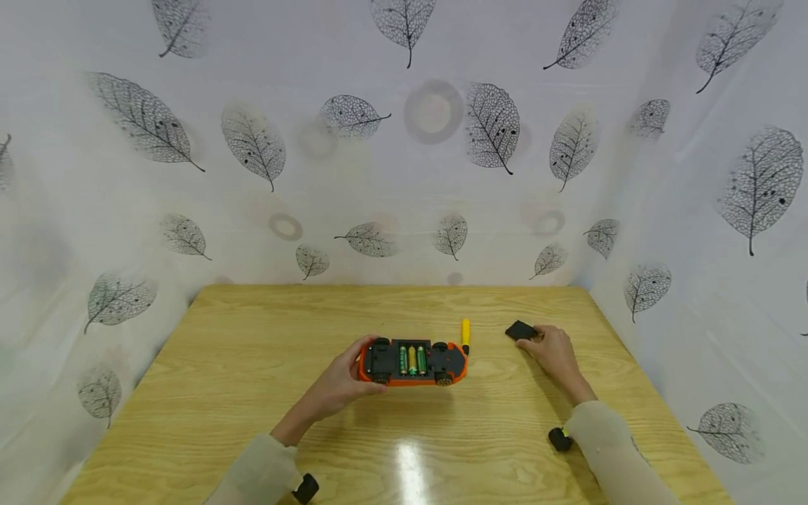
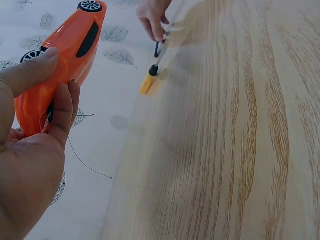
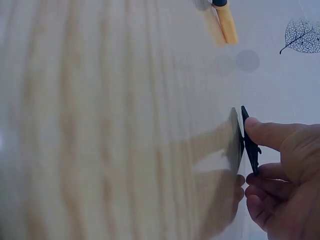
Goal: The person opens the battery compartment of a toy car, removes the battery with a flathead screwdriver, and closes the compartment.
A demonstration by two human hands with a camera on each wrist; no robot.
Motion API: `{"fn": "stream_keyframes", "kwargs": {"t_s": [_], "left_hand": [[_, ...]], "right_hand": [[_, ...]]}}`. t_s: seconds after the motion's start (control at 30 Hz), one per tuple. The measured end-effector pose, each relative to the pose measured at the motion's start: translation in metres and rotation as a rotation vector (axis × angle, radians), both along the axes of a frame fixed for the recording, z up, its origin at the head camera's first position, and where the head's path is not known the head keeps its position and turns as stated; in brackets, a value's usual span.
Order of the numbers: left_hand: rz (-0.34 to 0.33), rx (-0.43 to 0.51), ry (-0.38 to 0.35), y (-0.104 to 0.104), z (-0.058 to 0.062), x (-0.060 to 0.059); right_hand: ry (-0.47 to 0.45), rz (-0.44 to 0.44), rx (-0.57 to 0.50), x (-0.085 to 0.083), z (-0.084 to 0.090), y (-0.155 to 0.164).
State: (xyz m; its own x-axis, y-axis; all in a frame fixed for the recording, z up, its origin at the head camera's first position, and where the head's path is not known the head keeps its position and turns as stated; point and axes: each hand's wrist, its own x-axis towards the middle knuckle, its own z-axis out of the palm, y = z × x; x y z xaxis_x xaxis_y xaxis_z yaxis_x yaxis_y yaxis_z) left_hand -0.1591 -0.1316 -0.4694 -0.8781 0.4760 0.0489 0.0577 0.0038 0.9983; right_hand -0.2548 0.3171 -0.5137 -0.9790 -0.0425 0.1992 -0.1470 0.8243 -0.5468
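My left hand grips an orange toy car by one end, thumb on one side and fingers on the other. The car is turned with its black underside up, showing an uncovered battery compartment with three green and yellow batteries side by side. In the left wrist view the car's orange body and wheels show between thumb and fingers. Off to the right, my right hand pinches a thin black battery cover by its edge. In the right wrist view the cover is tilted, close over the tabletop.
A screwdriver with a yellow handle lies on the wooden table, between the car and the right hand. Behind and beside the table hangs a pale sheet with leaf prints. Black wrist devices sit at both sleeves.
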Motion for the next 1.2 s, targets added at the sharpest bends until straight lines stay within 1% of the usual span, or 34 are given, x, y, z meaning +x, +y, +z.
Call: {"fn": "stream_keyframes", "kwargs": {"t_s": [0.27, 0.57, 0.77, 0.9, 1.07, 1.2], "left_hand": [[0.006, -0.006, 0.005, 0.000, 0.000, 0.000], [0.011, -0.016, 0.005, 0.001, -0.001, 0.000], [0.004, -0.001, 0.003, 0.002, -0.001, 0.001], [0.005, -0.006, 0.007, 0.002, 0.000, 0.001], [0.012, -0.025, 0.011, 0.002, 0.000, 0.001], [0.011, -0.023, 0.006, 0.002, 0.001, 0.001]], "right_hand": [[-0.010, -0.004, 0.012, 0.000, -0.001, 0.001], [-0.006, 0.014, 0.026, 0.003, 0.000, 0.000], [-0.010, 0.013, 0.015, 0.003, 0.001, -0.001], [-0.009, -0.002, 0.008, 0.003, 0.004, -0.003], [-0.006, -0.022, -0.020, 0.006, 0.013, -0.008], [0.026, -0.017, -0.043, 0.008, 0.019, -0.014]]}}
